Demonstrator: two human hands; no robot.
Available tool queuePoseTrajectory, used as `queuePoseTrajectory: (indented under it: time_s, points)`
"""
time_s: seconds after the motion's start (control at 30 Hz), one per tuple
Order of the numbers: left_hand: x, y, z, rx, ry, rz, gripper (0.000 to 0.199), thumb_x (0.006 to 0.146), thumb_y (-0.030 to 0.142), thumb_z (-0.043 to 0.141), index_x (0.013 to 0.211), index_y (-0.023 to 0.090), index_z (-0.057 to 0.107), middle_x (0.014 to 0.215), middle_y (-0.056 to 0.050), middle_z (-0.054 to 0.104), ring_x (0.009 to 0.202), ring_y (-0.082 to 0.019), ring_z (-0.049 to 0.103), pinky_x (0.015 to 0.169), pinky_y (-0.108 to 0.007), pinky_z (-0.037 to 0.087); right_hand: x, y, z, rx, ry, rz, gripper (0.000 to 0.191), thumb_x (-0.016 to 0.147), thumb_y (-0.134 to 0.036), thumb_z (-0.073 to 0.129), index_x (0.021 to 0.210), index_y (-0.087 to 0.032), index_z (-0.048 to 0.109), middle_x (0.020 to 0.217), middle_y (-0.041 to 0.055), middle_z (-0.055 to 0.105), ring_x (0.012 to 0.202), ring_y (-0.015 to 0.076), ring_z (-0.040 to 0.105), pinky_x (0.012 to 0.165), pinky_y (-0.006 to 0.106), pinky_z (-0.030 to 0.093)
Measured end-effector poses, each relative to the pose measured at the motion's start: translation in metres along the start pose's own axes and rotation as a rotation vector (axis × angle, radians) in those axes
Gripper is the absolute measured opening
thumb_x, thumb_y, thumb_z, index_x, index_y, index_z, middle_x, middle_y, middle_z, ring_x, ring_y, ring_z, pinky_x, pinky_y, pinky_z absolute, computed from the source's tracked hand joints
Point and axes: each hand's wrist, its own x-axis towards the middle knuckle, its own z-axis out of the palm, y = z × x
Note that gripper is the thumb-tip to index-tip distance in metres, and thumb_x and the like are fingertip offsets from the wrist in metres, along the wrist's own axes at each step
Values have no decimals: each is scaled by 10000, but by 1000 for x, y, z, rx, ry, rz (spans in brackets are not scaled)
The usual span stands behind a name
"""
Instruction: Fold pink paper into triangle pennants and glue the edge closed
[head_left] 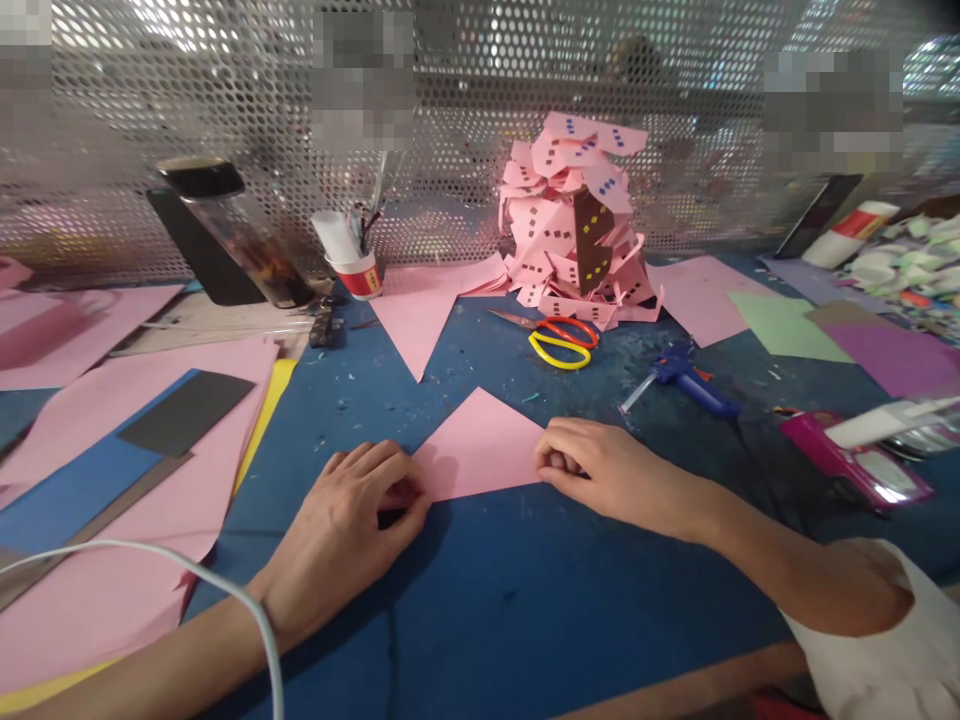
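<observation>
A pink sheet of paper (pixel 484 450) with a pointed top lies on the blue tabletop (pixel 517 600) in front of me. My left hand (pixel 352 520) pinches its left corner between thumb and fingers. At the opposite corner, my right hand (pixel 592 465) grips the paper with curled fingers. Beyond the sheet rest scissors (pixel 559 338) with one red and one yellow handle loop. To the right of them lies a blue glue gun (pixel 686 380). Another pink paper (pixel 420 310), pointed toward me, lies farther back.
A pile of folded pink paper pieces (pixel 547 230) with dark dots stands by the perforated metal screen (pixel 450 100). Large pink sheets (pixel 172 500) fill the left. A white cable (pixel 247 600) crosses my left forearm. A paper cup (pixel 356 275) and a bottle (pixel 255 240) stand at the back.
</observation>
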Motion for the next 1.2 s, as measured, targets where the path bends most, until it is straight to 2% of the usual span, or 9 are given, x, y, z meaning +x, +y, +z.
queuePoseTrajectory:
  time_s: [0.37, 1.2]
  points:
    - [0, 1, 2, 81, -3, -30, 111, 910, 290, 564, 816, 231, 560, 838, 4, 627, 804, -213, 565, 785, -387, 363, 0, 4, 3, 1, 0, -2, 95, 977, -151, 584, 919, -221, 613, 920, -10, 625, 802, 133, 558, 729, 279, 403]
    - [-3, 0, -1, 122, 13, -14, 73, 903, 257, 551, 837, 227, 555, 840, 2, 623, 807, -226, 569, 784, -390, 359, 0, 4, 4, 5, 0, -8, 100, 974, -142, 584, 920, -220, 614, 920, -11, 628, 806, 133, 559, 731, 281, 400]
